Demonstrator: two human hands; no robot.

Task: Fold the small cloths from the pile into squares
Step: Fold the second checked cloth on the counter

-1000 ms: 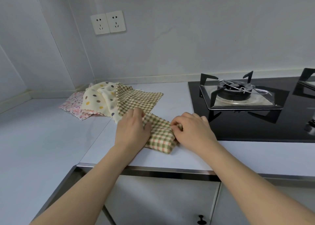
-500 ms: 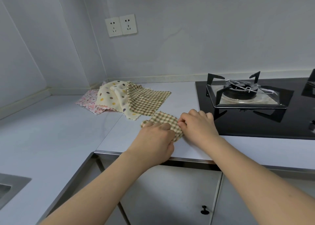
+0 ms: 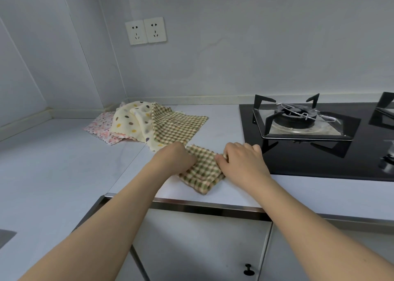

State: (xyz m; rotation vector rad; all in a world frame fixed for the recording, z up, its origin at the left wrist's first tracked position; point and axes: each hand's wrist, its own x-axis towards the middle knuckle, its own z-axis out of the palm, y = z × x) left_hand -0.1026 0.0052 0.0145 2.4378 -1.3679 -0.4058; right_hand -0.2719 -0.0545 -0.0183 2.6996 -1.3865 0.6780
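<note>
- left hand point(image 3: 173, 158): fingers curled down onto the left edge of the folded checked cloth point(image 3: 202, 170). Looks like a pinch or press on that edge; fingertips are hidden under the knuckles, so the exact hold can't be told.
- right hand point(image 3: 242, 163): fingers curled, thumb and forefinger pinching the cloth's right edge near its far corner. Closed on fabric, not spread flat.
- Cloth sits directly between the two hands, touching both. It lies flat on the white counter point(image 3: 213, 125), near the front edge, just left of the black hob point(image 3: 319, 165).
- Key relation: the folded piece is a narrow strip-ish diamond, long axis running from the far edge between the hands toward the near corner that points at the person. Hands grip opposite sides across the short axis.
- Judgement: the next fold probably goes along that long axis, far end to near end or the reverse, to reach a square. Both hands are equally close; the right one holds the far corner, so it is better placed to carry it over.
- Risk, as a guess: layers slipping apart if one side lets go before the crease is pressed.
- Pile point(image 3: 149, 125) of unfolded cloths lies up-left of the left hand, close to it but apart from the folded cloth: a checked one on top, a dotted cream one point(image 3: 128, 121), and a pink floral one point(image 3: 100, 127) at the bottom, by the wall corner.
- Gas burner point(image 3: 296, 119) is well apart, to the right.
</note>
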